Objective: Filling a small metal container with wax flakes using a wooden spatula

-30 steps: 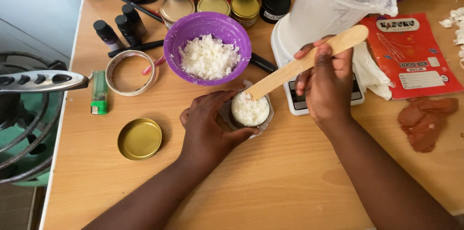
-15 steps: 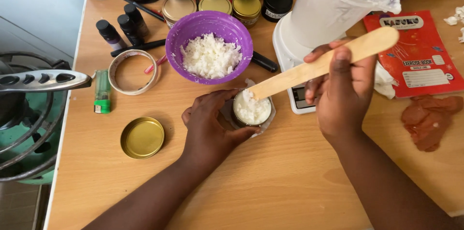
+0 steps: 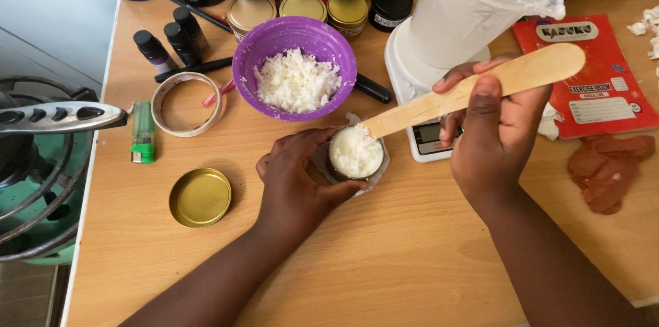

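The step in hand appears to be filling: the left hand (image 3: 302, 176) is clamped around a small jar (image 3: 355, 154) of white flakes, mid-bench just near the purple bowl (image 3: 294, 66). The right hand (image 3: 495, 136) grips a wooden spatula (image 3: 473, 90), tip at the jar's rim; pressing the flakes level seems due.

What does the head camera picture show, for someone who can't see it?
A person's left hand steadies a small tin heaped with white flakes on a wooden table, while the right hand holds a wooden stick with its tip at the tin's edge. Behind sits a purple bowl of the same flakes; a gold lid lies to the left.
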